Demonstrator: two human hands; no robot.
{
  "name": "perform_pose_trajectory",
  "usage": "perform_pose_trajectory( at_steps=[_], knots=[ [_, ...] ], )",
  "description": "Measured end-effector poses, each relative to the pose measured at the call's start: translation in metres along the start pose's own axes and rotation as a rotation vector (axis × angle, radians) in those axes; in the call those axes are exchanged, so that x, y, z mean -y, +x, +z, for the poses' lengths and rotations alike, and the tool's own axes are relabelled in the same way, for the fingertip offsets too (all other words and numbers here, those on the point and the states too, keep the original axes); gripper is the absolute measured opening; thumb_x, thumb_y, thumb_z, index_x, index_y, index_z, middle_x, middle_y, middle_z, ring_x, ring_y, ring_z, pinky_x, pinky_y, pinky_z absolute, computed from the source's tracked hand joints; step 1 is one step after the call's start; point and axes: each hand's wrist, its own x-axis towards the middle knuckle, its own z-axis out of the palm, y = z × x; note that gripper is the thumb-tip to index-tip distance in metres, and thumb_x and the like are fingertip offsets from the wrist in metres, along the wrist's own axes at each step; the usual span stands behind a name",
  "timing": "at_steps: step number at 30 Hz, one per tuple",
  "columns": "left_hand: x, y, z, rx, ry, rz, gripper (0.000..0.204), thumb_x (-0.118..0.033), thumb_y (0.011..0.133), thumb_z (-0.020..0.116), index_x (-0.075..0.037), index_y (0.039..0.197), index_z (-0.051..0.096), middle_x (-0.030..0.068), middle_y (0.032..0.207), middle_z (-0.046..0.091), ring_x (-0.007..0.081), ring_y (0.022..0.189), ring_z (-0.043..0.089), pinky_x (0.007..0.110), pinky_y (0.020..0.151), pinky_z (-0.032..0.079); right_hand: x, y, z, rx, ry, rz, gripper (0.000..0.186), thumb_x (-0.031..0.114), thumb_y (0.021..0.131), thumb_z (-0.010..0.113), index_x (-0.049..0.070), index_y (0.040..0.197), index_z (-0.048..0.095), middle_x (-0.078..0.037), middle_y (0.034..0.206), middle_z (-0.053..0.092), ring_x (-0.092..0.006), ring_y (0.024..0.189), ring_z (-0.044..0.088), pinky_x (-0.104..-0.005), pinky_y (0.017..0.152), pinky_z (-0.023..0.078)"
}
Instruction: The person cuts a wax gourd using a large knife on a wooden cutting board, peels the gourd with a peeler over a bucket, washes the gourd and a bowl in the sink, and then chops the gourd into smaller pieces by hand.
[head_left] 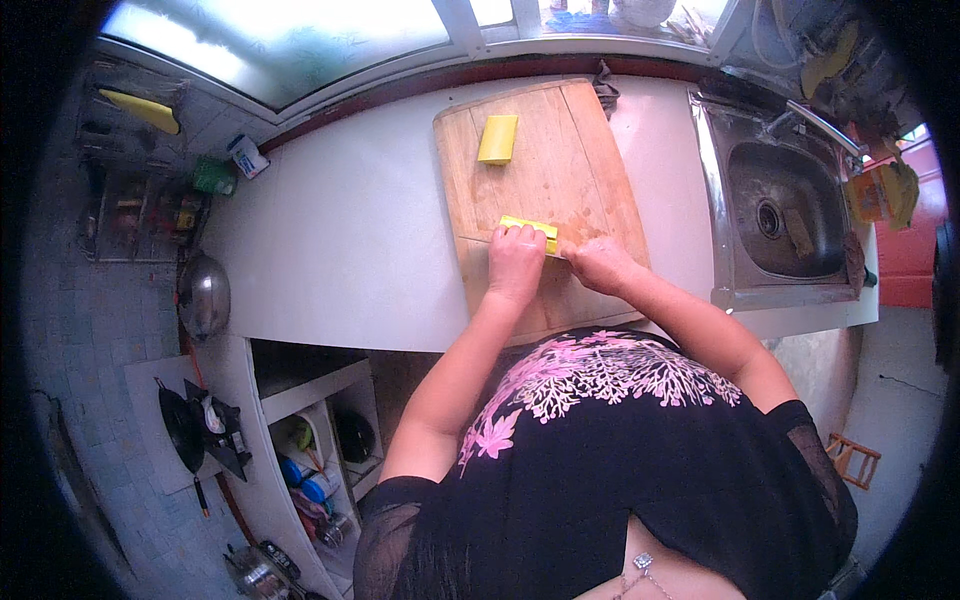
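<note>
A yellow block lies on the wooden cutting board, partly covered by fingers. My left hand is closed over it, its fingers pressing on the top. At the block's right end my right hand is closed around what looks like a knife, its handle hidden in my fist. A thin straight line, like a blade seen edge-on, shows on both sides of my left hand. Farther up the board sits a second yellow block, apart from both hands, with a smooth bright top.
Under the board spreads a white counter. A metal sink with a faucet is at the right. A dark cloth lies by the board's far corner. To the left are a rounded metal pot or lid and a green container.
</note>
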Motion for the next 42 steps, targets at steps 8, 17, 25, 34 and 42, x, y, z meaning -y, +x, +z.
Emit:
perform_pose_trajectory(
  at_steps=[8,17,25,34,42],
  knots=[
    [0.002,0.001,0.011,-0.021,0.034,0.048,0.006,-0.014,0.074,0.054,-0.010,0.078,0.057,0.0066,0.079,0.060,0.0200,0.079,0.059,0.036,0.074,0.044,-0.009,-0.006,0.016,-0.101,0.105,-0.029,0.014,0.019,0.084,0.051,0.008,0.090,0.058,-0.019,0.066,0.061,-0.0374,0.062,0.061,-0.0477,0.056,0.048],
    [-0.003,0.008,-0.065,-0.477,-0.316,0.008,0.020,-0.013,0.077,0.063,-0.005,0.093,0.057,0.0118,0.089,0.058,0.0270,0.086,0.057,0.037,0.083,0.044,-0.005,-0.015,0.007,-0.525,0.167,-0.203,0.020,0.015,0.080,0.055,0.008,0.099,0.058,-0.018,0.070,0.061,-0.0337,0.064,0.061,-0.0428,0.056,0.049],
    [0.042,-0.028,-0.006,-0.230,-0.582,-0.291,0.054,-0.005,0.070,0.066,-0.005,0.121,0.045,0.0137,0.120,0.050,0.0297,0.112,0.049,0.042,0.099,0.036,-0.002,-0.042,0.023,-0.358,0.510,0.110,0.016,0.020,0.085,0.058,0.006,0.090,0.064,-0.020,0.071,0.059,-0.0357,0.063,0.059,-0.0412,0.054,0.045],
    [0.048,0.010,0.034,0.229,-0.207,-0.044,0.061,-0.021,0.063,0.074,-0.007,0.117,0.049,0.0097,0.115,0.052,0.0276,0.111,0.047,0.042,0.100,0.034,-0.008,-0.048,-0.011,-0.343,0.682,0.361,0.020,0.021,0.087,0.054,0.003,0.090,0.062,-0.021,0.073,0.060,-0.0379,0.067,0.059,-0.0443,0.058,0.045],
    [0.019,0.007,0.053,-0.069,-0.276,-0.346,0.065,-0.030,0.065,0.075,-0.004,0.118,0.050,0.0131,0.107,0.050,0.0301,0.099,0.048,0.040,0.087,0.040,-0.021,-0.026,-0.025,-0.253,0.289,0.422,0.025,0.025,0.088,0.051,0.002,0.086,0.060,-0.023,0.075,0.060,-0.0410,0.073,0.059,-0.0488,0.063,0.047]
  ],
)
